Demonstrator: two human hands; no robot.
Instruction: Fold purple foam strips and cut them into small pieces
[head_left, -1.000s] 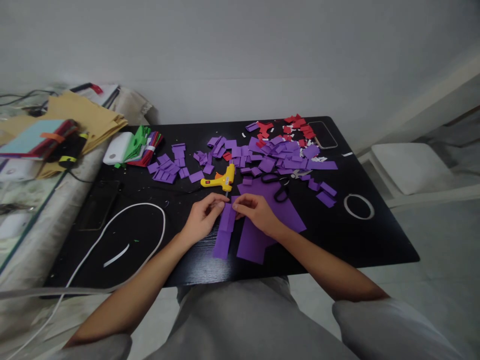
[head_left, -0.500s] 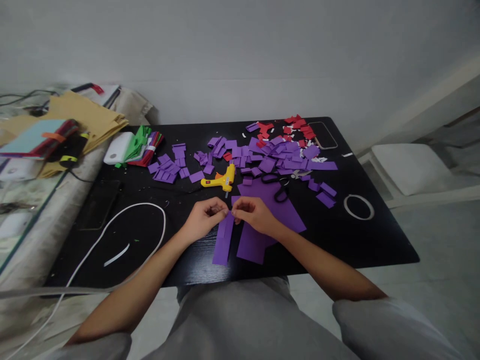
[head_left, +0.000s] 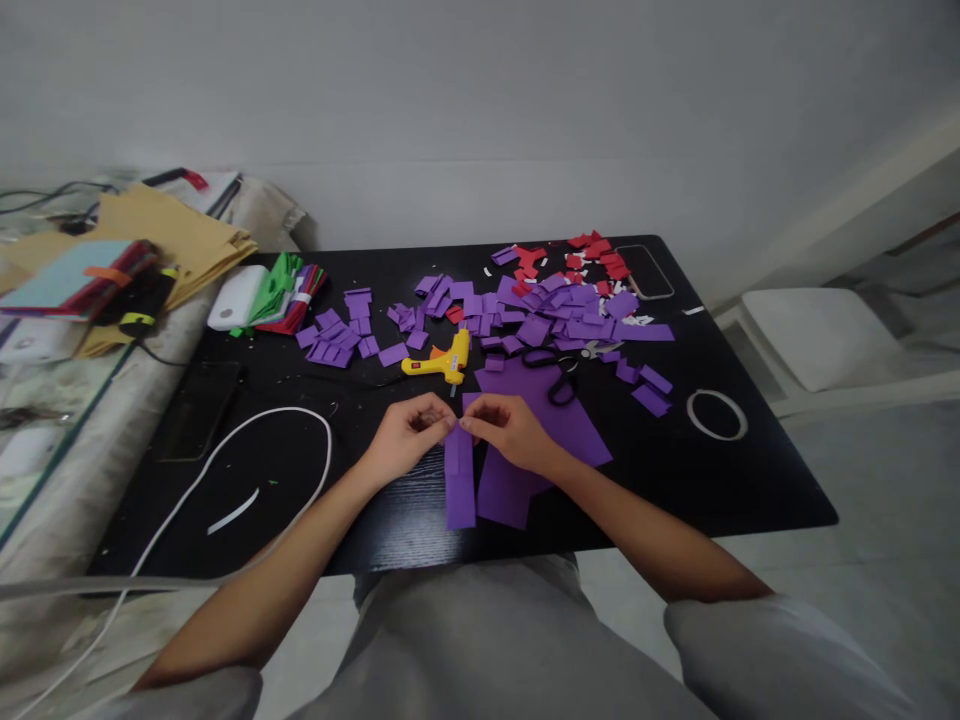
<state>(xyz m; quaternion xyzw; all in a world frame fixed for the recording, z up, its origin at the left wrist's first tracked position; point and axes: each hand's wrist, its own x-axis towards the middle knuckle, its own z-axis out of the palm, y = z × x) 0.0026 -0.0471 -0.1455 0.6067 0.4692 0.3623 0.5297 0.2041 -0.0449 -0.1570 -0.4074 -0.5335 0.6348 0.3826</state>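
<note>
A strip of purple paper [head_left: 460, 490] hangs between my hands, its top end pinched at both corners. My left hand [head_left: 411, 435] is closed on the strip's upper left corner, thumb against fingers. On the upper right corner, my right hand [head_left: 510, 430] holds it in a similar pinch. A crease or overlapping layer shows along the upper part of the strip. Beside it on the right lie larger purple sheets [head_left: 551, 410], partly covered by my right hand. Just beyond my hands is a yellow glue gun [head_left: 442, 362].
Black-handled scissors [head_left: 556, 375] rest near the purple sheets. Folded purple pieces [head_left: 559, 310] and red scraps [head_left: 600, 255] are strewn along the back. A tape ring [head_left: 718, 414] lies at right, and a white cable [head_left: 326, 440] loops at left on the black table [head_left: 660, 460].
The lower end of the purple strip has swung to the right, so the strip now hangs straighter. Both hands stay almost in place, still pinching its top.
</note>
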